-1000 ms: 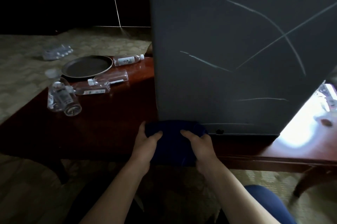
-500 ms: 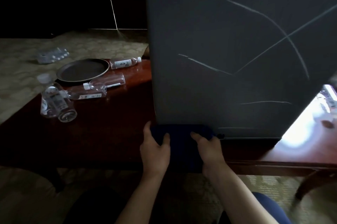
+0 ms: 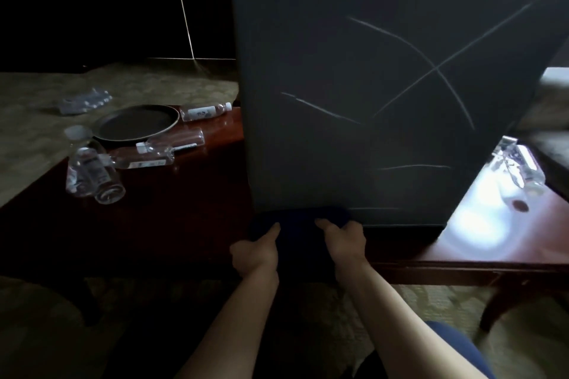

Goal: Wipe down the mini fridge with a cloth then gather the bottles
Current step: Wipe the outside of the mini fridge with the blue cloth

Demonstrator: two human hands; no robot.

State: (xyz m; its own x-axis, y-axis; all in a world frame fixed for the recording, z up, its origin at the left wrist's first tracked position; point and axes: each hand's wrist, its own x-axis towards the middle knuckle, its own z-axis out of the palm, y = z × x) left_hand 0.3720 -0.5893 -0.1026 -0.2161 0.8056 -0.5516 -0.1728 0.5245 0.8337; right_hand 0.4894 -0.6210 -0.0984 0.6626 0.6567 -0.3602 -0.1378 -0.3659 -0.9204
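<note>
A dark grey mini fridge (image 3: 369,76) with pale scratch lines stands on a reddish-brown wooden table (image 3: 172,212). At its bottom front edge lies a dark blue cloth (image 3: 300,224). My left hand (image 3: 255,250) grips the cloth's left side and my right hand (image 3: 345,240) grips its right side, thumbs on top. Left of the fridge, several clear plastic bottles lie on the table: one at the back (image 3: 204,110), two in the middle (image 3: 144,156), and a pair near the left edge (image 3: 92,175). Another clear bottle (image 3: 520,169) lies right of the fridge.
A round dark tray (image 3: 135,123) sits at the table's back left. A pack of bottles (image 3: 84,99) lies on the patterned carpet beyond. The table's front edge runs just below my hands. The far room is dark.
Both hands have slid a little toward me along the cloth and closed on its sides. The cloth stays at the fridge's base. The view shifted slightly.
</note>
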